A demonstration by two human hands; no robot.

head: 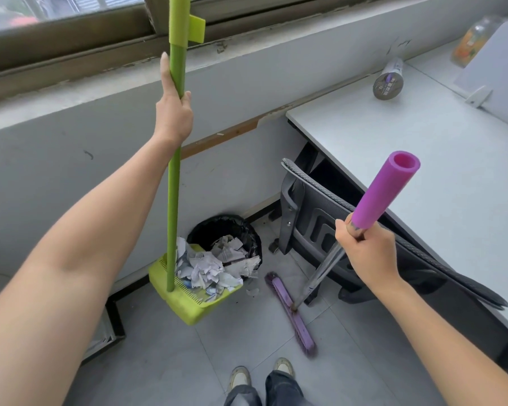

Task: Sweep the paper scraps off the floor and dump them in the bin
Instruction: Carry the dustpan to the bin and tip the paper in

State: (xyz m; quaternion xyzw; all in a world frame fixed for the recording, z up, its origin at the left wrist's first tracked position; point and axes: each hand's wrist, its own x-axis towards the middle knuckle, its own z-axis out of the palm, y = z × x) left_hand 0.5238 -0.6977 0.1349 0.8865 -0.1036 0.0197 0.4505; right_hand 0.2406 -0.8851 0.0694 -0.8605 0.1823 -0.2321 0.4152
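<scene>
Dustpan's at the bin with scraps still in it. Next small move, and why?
Probably tip the dustpan further with the left hand, raising its rear so the paper scraps slide into the bin. The pan's front edge already sits at the bin's rim and some paper lies inside, but most remains piled in the pan. The right hand just holds the broom on the floor.

Scrap-laden green dustpan (188, 294) at black bin (248, 230) rim, purple broom (294, 312) alongside.
</scene>
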